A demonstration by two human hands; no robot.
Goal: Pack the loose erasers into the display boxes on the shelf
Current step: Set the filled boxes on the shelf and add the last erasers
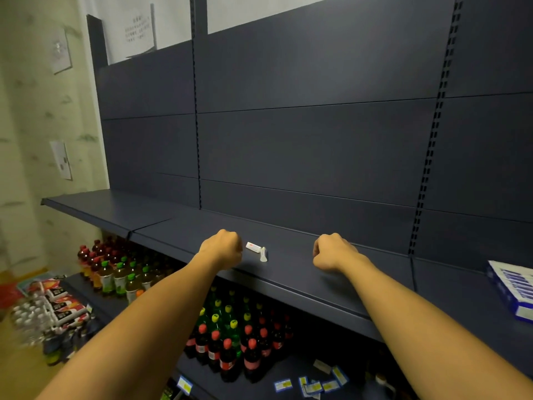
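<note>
Fists were what you had going, both your left hand (223,249) and right hand (331,252) curled on the shelf (302,272) holding nothing, two erasers (258,250) lying between them, display box (512,288) well off past your right

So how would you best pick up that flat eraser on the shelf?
Pinch the flat eraser across its long sides from above. It lies low on the shelf, and the upright eraser crowds its right end. The left hand is nearest.
</note>
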